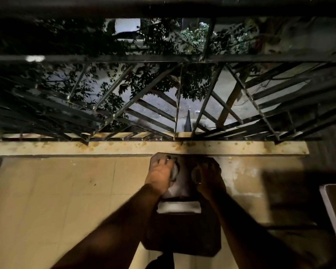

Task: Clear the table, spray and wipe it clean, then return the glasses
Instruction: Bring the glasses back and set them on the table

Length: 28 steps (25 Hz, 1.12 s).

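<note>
Holding a drinking glass apiece, both hands reach forward over a small dark stool that stands on the tiled floor close to the far ledge. The left hand has its fingers curled round the left glass, whose clear rim shows just right of the knuckles. The right hand, in deep shadow, wraps the right glass; only a faint curve of it shows, and how tightly it is gripped is hard to tell. The two glasses are near each other above the stool's far end, and whether they rest on it cannot be told. A pale strip lies across the stool nearer the person. Both forearms run up from the near edge, converging at the stool.

Beyond the ledge a metal railing of slanted bars blocks the far side, with tree leaves behind it. At the right edge, a pale corner of the counter shows, well apart from the hands. Open floor spreads to the left.
</note>
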### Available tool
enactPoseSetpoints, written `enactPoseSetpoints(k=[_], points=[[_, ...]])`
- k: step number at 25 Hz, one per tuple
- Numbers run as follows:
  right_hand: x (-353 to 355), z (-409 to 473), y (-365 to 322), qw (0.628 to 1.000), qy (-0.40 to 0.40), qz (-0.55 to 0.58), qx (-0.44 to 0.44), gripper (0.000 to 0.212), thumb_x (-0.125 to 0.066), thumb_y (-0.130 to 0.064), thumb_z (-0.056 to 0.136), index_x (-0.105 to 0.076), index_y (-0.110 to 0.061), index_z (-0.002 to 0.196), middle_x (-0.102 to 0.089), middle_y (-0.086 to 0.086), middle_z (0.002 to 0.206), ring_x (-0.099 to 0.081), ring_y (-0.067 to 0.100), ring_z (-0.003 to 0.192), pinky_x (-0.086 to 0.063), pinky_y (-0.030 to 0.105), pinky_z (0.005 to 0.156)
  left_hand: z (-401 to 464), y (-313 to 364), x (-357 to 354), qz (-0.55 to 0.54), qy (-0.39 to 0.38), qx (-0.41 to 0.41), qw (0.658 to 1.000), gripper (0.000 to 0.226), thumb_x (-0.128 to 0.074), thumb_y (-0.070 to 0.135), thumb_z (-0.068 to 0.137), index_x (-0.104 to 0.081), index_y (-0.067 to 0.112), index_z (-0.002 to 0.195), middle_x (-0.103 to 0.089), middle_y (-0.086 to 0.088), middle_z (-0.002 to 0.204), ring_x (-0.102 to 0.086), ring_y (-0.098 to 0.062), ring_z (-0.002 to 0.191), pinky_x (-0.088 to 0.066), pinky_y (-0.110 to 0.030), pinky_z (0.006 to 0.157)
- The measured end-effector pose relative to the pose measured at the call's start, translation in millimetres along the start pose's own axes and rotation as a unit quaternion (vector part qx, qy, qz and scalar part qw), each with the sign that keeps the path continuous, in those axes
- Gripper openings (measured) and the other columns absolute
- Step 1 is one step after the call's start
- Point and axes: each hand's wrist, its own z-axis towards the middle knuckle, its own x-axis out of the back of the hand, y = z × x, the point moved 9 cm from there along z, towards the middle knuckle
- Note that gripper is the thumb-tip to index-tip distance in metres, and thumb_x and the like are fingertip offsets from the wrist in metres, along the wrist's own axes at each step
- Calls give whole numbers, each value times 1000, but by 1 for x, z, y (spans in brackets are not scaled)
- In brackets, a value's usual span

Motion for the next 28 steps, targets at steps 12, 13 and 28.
enactPoseSetpoints(k=[12, 13, 28], points=[[255, -228, 166, 983, 120, 57, -124, 77, -76, -33, 68, -40, -18, 135, -44, 10, 131, -46, 34, 112, -44, 43, 95, -130, 289, 108, 93, 77, -221, 968, 87, -73, 36, 69, -29, 28, 144, -36, -6, 135, -46, -33, 121, -47, -43, 96], [270, -266, 199, 977, 132, 63, -153, 77, -74, -35, 70, -38, -21, 136, -42, 9, 132, -44, 34, 114, -44, 43, 95, -148, 333, 104, 105, 80, -251, 959, 87, -73, 38, 70, -30, 28, 144, -36, -6, 135, -45, -33, 121, -46, -42, 96], [234, -786, 496, 792, 188, 160, -559, 88, -80, -31, 70, -31, -30, 143, -34, 6, 138, -40, 29, 124, -47, 42, 95, -443, 779, -144, 213, -54, -546, 808, 92, -76, 35, 68, -30, 32, 147, -32, -2, 142, -43, -27, 125, -41, -39, 104]])
